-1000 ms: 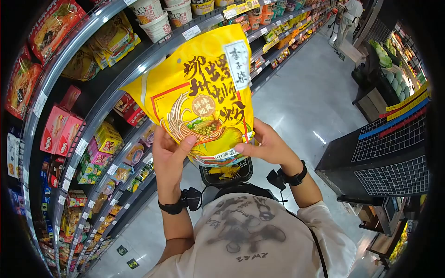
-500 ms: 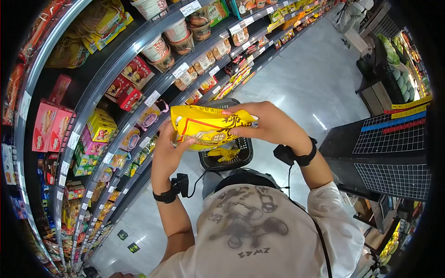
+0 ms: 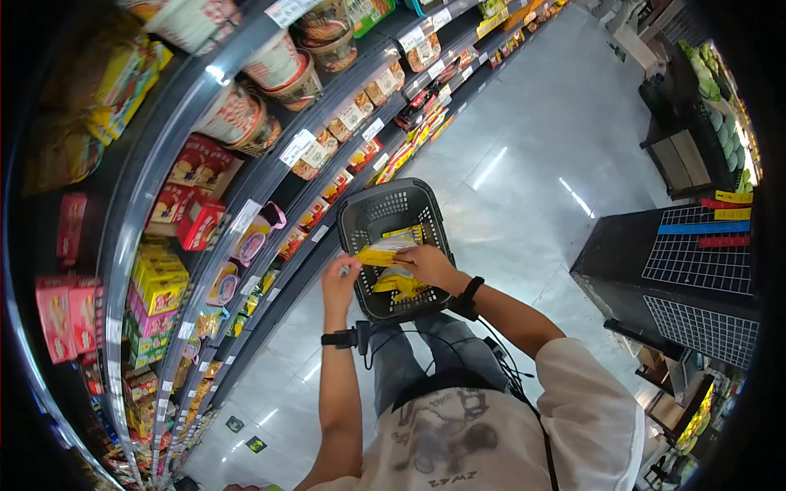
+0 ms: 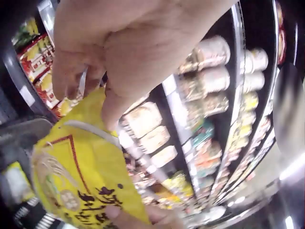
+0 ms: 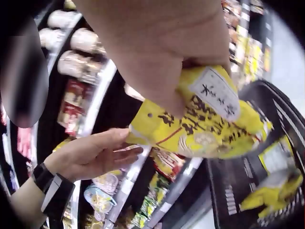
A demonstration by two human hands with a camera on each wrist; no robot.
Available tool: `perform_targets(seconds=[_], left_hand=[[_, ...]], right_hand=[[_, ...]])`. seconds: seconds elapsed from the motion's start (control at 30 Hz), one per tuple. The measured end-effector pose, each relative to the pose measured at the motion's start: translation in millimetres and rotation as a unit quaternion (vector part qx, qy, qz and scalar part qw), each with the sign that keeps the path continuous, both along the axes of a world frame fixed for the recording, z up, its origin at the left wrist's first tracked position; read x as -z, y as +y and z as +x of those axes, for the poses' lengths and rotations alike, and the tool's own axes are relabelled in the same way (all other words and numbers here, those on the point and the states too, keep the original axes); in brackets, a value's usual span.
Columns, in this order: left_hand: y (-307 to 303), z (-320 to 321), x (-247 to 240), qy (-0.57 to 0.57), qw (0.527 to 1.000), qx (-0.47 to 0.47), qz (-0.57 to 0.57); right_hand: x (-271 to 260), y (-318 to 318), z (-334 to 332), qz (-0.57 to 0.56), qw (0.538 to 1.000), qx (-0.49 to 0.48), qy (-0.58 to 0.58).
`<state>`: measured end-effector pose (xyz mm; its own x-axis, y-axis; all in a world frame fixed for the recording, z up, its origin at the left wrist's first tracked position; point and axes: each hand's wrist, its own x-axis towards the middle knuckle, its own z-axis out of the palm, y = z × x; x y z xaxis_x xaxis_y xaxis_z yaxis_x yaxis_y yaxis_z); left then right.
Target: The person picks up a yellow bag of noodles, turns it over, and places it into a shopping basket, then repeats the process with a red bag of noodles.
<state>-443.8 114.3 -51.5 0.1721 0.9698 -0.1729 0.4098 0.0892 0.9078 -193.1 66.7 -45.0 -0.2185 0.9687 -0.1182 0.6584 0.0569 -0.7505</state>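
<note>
A yellow packet of noodles (image 3: 374,258) with black characters hangs over the black basket (image 3: 354,214) in the head view. My left hand (image 3: 337,288) pinches one corner of the packet (image 4: 90,162) between thumb and fingers. At the opposite end, my right hand (image 3: 429,266) grips the packet (image 5: 190,129), thumb on the printed face, as the right wrist view shows. Inside the basket, below the held packet, lies more yellow packaging (image 3: 399,283), some of it hidden by the packet and my right hand.
Shelves with instant noodle tubs (image 3: 282,65), red boxes (image 3: 201,221) and pink boxes (image 3: 67,315) run along the left. Grey tiled floor (image 3: 524,164) stretches ahead. On the right are a dark stand with white mesh (image 3: 696,254) and a produce display (image 3: 716,123).
Both hands have lowered the packet from in front of the chest to over the basket, tilting it flatter. The view has also shifted, bringing the whole basket into sight.
</note>
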Motion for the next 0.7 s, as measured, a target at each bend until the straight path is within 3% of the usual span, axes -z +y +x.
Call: perform_targets(seconds=[0.03, 0.07, 0.17, 0.23, 0.27, 0.33, 0.4, 0.53, 0.6, 0.7], left_hand=[[-3, -3, 36, 0.073, 0.996, 0.024, 0.039], [-9, -1, 66, 0.070, 0.998, 0.005, -0.005], [-24, 0, 157, 0.073, 0.992, -0.014, -0.098], [-32, 11, 188, -0.020, 0.956, -0.117, -0.270], [-38, 18, 202, -0.053, 0.949, -0.151, -0.272], [-39, 11, 254, 0.012, 0.969, -0.085, -0.230], [-40, 14, 267, 0.048, 0.982, -0.035, -0.178], [-26, 38, 251, 0.087, 0.977, -0.025, -0.193], [-20, 44, 248, 0.129, 0.971, 0.017, -0.198], [-37, 39, 284, 0.204, 0.966, 0.093, -0.129]], right_hand=[[42, -5, 1, 0.013, 1.000, 0.011, 0.022], [79, -10, 1, -0.014, 0.999, 0.029, 0.033], [152, -15, 5, 0.062, 0.997, 0.035, 0.036], [184, -13, 2, 0.051, 0.996, 0.066, 0.022], [206, -13, 2, 0.036, 0.997, 0.067, 0.011], [231, -14, 3, 0.025, 0.997, 0.071, -0.008], [247, -21, 3, 0.016, 0.997, 0.073, -0.027], [265, -33, 8, 0.007, 0.998, 0.061, -0.015], [287, -47, 9, -0.050, 0.995, 0.082, -0.010], [304, -57, 9, -0.164, 0.982, 0.082, -0.038]])
